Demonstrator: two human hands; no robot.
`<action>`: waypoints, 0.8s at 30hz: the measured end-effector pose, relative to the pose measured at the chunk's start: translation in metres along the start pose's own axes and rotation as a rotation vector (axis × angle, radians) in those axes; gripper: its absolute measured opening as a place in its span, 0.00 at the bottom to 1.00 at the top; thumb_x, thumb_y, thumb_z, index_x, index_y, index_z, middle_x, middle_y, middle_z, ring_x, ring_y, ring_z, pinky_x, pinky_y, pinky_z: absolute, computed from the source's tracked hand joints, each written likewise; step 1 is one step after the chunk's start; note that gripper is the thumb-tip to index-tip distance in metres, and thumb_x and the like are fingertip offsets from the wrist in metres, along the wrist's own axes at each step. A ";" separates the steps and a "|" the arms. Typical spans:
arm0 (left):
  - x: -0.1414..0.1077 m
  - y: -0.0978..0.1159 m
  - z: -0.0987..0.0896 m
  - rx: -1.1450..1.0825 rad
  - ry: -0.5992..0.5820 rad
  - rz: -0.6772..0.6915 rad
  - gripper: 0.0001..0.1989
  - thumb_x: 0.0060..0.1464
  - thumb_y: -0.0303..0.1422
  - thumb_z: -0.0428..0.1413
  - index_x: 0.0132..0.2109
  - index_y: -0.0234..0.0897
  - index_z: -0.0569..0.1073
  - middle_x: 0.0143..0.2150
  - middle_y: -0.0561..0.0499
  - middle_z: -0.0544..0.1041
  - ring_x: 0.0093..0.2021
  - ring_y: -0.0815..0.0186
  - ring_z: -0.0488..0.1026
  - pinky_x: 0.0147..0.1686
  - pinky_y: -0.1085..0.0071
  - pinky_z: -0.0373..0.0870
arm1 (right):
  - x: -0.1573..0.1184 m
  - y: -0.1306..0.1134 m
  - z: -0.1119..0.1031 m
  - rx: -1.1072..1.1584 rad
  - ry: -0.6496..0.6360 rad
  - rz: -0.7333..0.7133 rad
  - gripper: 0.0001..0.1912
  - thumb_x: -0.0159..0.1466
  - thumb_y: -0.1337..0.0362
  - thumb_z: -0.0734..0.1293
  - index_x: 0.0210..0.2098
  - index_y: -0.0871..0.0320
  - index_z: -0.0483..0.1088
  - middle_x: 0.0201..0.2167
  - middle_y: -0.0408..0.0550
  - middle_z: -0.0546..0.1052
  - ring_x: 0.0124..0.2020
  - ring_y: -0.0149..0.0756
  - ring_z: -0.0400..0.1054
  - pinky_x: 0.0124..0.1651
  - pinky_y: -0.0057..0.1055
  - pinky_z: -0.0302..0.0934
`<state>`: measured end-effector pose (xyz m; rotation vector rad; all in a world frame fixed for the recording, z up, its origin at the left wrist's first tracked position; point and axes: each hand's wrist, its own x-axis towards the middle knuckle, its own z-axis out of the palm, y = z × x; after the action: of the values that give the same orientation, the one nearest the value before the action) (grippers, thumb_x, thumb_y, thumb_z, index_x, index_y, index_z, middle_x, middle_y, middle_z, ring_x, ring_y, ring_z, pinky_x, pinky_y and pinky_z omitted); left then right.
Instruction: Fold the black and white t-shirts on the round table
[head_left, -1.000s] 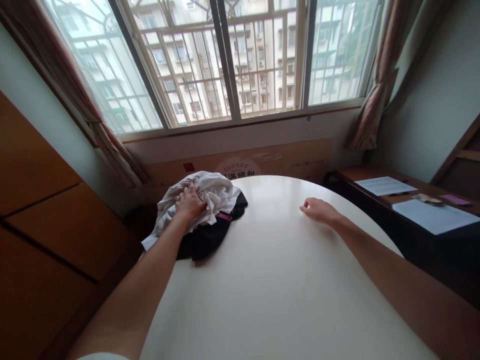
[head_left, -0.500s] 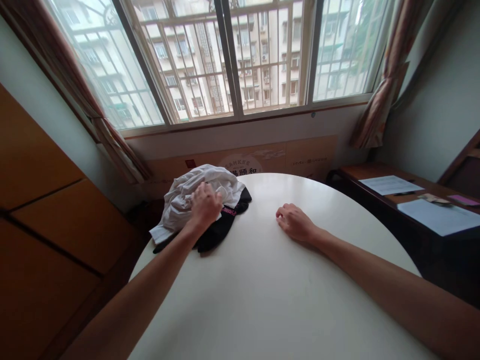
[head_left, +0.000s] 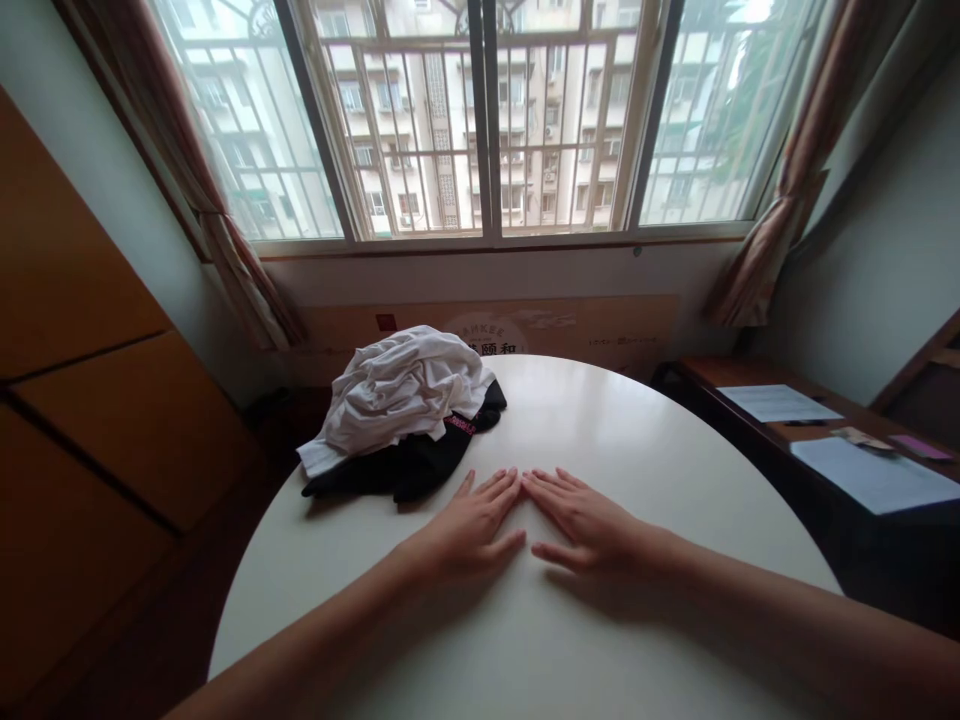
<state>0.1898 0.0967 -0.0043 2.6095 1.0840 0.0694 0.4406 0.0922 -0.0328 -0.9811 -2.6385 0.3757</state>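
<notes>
My left hand (head_left: pixel 474 520) rests on the white table (head_left: pixel 555 650), palm down with its fingers stretched out. Facing it, my right hand (head_left: pixel 581 520) lies the same way, and the fingertips of both hands meet or nearly meet. Neither hand holds anything. Beyond my left hand, a crumpled white garment (head_left: pixel 405 385) is heaped near the table's far left edge. Beneath it spreads a black garment (head_left: pixel 420 465) with pink lettering. Folds hide what kind of clothing each one is.
A dark wooden side table (head_left: pixel 697 375) at the right carries white papers (head_left: pixel 874 470) and a pink item (head_left: pixel 922 447). Behind the round table is a printed cardboard panel (head_left: pixel 600 325) under the barred window. An orange-brown cabinet (head_left: pixel 112 430) stands on the left.
My left hand has left the white garment and come back toward me onto the table. My right hand has moved slightly nearer and its curled fingers are now stretched out. The view has shifted a little.
</notes>
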 end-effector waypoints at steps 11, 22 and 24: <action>-0.006 -0.003 -0.007 -0.033 -0.051 0.072 0.50 0.65 0.63 0.50 0.81 0.39 0.44 0.80 0.38 0.46 0.80 0.44 0.42 0.76 0.39 0.34 | -0.003 -0.002 -0.003 0.032 -0.061 0.035 0.54 0.69 0.33 0.63 0.79 0.65 0.49 0.77 0.65 0.51 0.79 0.57 0.45 0.79 0.57 0.34; -0.007 -0.004 -0.008 -0.049 -0.047 0.064 0.55 0.61 0.67 0.50 0.81 0.41 0.43 0.80 0.39 0.46 0.80 0.44 0.43 0.76 0.39 0.33 | -0.003 -0.006 -0.005 0.032 -0.072 0.056 0.54 0.69 0.31 0.61 0.79 0.64 0.49 0.77 0.64 0.51 0.79 0.57 0.45 0.79 0.58 0.33; -0.007 -0.003 -0.009 -0.046 -0.048 0.065 0.54 0.61 0.67 0.50 0.81 0.42 0.43 0.80 0.39 0.46 0.80 0.44 0.43 0.76 0.39 0.34 | -0.002 -0.005 -0.005 0.038 -0.074 0.059 0.55 0.68 0.31 0.62 0.79 0.64 0.49 0.77 0.65 0.52 0.79 0.58 0.45 0.79 0.58 0.34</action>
<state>0.1812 0.0965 0.0036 2.5916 0.9696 0.0462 0.4409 0.0876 -0.0266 -1.0542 -2.6624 0.4824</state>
